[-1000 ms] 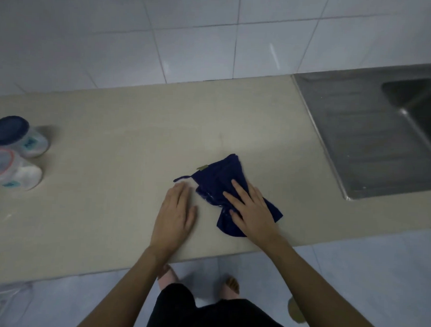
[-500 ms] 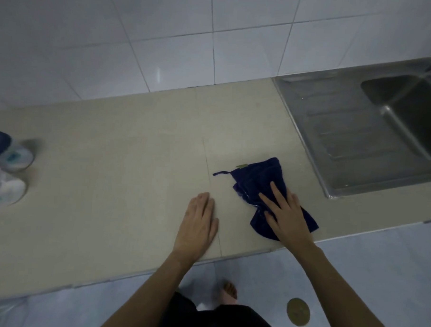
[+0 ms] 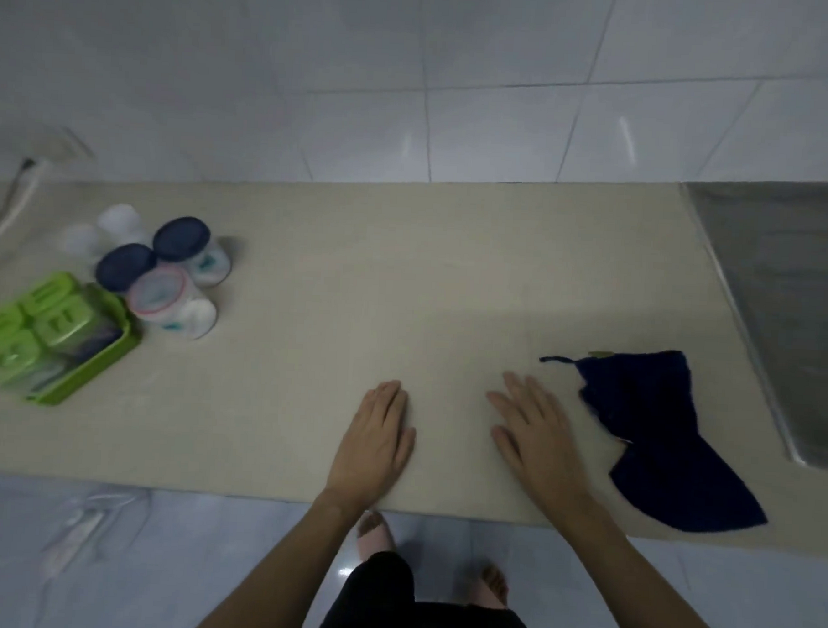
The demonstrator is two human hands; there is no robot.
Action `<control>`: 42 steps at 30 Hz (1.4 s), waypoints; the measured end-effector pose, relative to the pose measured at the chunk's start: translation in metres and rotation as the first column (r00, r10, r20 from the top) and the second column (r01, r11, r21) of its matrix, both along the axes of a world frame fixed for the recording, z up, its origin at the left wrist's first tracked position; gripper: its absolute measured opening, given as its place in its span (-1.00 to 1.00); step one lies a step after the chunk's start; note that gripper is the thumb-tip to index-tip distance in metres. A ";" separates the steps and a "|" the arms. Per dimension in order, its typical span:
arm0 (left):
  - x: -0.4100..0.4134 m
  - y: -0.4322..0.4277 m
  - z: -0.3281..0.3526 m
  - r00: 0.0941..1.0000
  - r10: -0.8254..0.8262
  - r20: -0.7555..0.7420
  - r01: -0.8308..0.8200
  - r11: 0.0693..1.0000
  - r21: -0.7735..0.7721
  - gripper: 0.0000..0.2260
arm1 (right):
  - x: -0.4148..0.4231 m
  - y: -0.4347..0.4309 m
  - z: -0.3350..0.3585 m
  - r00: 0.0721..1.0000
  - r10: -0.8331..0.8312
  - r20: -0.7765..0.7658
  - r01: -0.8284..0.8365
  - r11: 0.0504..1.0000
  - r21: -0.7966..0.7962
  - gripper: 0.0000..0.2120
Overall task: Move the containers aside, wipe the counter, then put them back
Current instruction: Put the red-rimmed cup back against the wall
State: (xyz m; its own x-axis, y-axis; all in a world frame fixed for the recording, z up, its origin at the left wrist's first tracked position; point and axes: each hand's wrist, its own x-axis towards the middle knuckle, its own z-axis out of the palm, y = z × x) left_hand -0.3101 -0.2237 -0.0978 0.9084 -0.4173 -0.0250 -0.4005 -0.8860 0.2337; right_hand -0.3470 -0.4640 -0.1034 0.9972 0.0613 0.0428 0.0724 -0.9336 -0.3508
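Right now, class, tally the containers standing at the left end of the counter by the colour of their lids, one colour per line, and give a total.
Dark blue lids: 2
White lids: 2
Clear lid with a red rim: 1
Green lids, in the green tray: 4, blurred
Total: 9 containers

one head camera, looking down over the counter

the single view came from the person's head, facing forward and steeply down. the counter (image 3: 404, 275) ran across the middle, with tiled wall (image 3: 413, 76) above and floor (image 3: 154, 563) below. it sat close: both forearms rose from the bottom edge. wide-angle lens; left side blurred. no second view shared the scene.
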 end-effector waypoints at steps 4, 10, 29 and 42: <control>0.008 0.066 0.000 0.999 0.051 0.010 -0.051 0.998 0.021 -0.55 | 0.032 0.069 0.000 0.985 0.174 0.002 -0.174 0.985 0.008 -0.58; 0.039 0.162 -0.006 0.973 0.230 0.013 -0.230 0.972 -0.048 -0.56 | 0.085 0.159 -0.001 0.949 0.312 -0.044 -0.314 0.948 -0.044 -0.59; 0.087 0.277 -0.021 0.880 0.469 0.066 -0.447 0.869 -0.214 -0.58 | 0.239 0.408 0.040 0.960 0.265 0.092 -0.280 0.927 0.249 -0.17; 0.087 0.277 -0.020 0.886 0.458 0.074 -0.442 0.881 -0.166 -0.58 | 0.246 0.419 0.033 0.950 0.277 0.143 -0.312 0.841 0.442 -0.28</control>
State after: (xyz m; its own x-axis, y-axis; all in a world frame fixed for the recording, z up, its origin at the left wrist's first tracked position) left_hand -0.2229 0.0534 -0.1179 0.9927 0.0457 0.1119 0.0041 -0.9379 0.3469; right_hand -0.1013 -0.0453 -0.0701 0.9283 0.3083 0.2078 0.3596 -0.6020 -0.7129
